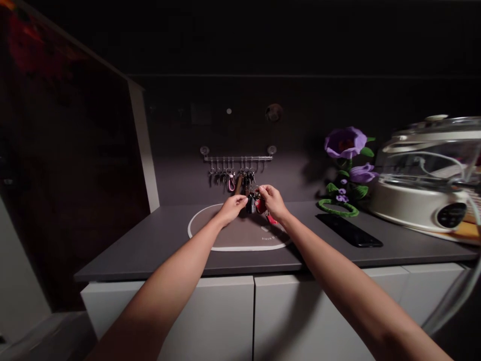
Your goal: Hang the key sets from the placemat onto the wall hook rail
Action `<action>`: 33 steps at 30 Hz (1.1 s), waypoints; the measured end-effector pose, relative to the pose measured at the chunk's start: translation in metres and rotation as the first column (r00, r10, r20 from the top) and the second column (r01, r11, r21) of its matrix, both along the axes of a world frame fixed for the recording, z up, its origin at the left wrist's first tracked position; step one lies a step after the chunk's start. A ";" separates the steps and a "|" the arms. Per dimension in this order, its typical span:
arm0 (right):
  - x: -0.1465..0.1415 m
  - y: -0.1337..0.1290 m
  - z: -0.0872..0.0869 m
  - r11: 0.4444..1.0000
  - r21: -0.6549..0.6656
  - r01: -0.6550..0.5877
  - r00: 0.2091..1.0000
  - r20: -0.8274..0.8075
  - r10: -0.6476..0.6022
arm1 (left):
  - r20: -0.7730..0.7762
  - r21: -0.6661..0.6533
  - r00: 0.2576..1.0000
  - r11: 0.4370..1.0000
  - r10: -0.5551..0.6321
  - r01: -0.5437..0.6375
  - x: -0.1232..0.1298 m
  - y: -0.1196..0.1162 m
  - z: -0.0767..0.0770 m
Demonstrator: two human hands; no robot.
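Both of my hands meet over the mat, in front of a hook rail on the wall. My right hand (273, 201) pinches the top of a bunch of keys (251, 203) by what looks like its ring. A red tag (260, 206) hangs in that bunch, and another red piece (271, 219) shows lower down, below the right hand. My left hand (232, 207) is closed, thumb and finger pinched at the left side of the dark keys. Small details between the fingertips are too dim to make out.
Several key sets (225, 176) hang from the hook rail (238, 158). A brown mat (233, 233) with a pale rim lies on the grey counter (131, 245). To the right are a black phone (349, 229), purple felt flowers (345, 144) and a cream appliance (409, 198) with a clear cover.
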State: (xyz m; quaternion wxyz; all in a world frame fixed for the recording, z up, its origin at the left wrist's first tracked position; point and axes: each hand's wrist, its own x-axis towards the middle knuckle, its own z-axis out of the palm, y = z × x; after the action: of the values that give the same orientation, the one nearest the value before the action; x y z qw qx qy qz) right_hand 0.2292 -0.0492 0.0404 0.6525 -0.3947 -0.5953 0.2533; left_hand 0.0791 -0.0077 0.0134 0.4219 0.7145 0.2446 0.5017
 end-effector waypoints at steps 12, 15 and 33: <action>0.019 0.041 0.048 0.991 -0.112 0.075 0.993 -0.086 -0.085 | -0.203 0.386 0.877 0.859 0.436 -0.337 0.000 0.004 -0.003; 0.022 0.051 0.061 0.978 -0.166 0.126 0.981 -0.128 -0.148 | -0.218 0.411 0.866 0.847 0.449 -0.336 0.000 0.003 -0.003; 0.019 0.094 0.076 0.921 -0.236 0.309 0.926 -0.146 -0.348 | -0.244 0.449 0.844 0.827 0.477 -0.338 0.000 0.004 -0.004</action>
State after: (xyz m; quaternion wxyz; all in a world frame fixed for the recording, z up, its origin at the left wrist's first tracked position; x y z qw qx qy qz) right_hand 0.2481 0.0451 0.1159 0.6932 -0.5302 -0.4271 0.2366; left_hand 0.0788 -0.0038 0.0092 0.1028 0.7900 0.3593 0.4861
